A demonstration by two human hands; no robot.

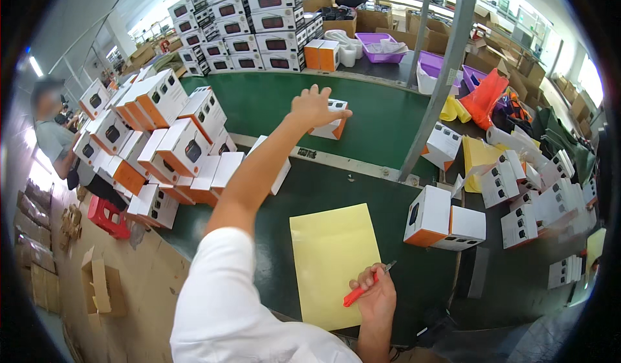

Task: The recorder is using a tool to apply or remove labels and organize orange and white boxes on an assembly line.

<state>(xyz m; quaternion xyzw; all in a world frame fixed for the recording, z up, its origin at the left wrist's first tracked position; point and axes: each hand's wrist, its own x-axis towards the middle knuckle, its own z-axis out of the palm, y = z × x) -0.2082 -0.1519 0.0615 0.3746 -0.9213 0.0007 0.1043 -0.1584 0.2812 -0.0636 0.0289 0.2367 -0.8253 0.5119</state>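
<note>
My left arm, in a white sleeve, stretches across the table. My left hand [315, 109] is over a small white and orange box [336, 129] on the far green surface. Its fingers are spread and its thumb lies across the box; whether they touch it I cannot tell. Close to me, my right hand [377, 297] is closed round a red-handled utility knife [358, 293], its metal tip pointing up and right. Under that hand lies a yellow sheet [331, 253], flat on the dark green table [414, 279].
White and orange boxes [184, 144] are piled on the left; more boxes [428, 217] stand at the right. Larger cartons [275, 20] are stacked at the back. A metal post [443, 72] rises right of centre. A person [58, 133] stands far left near a red stool [108, 217].
</note>
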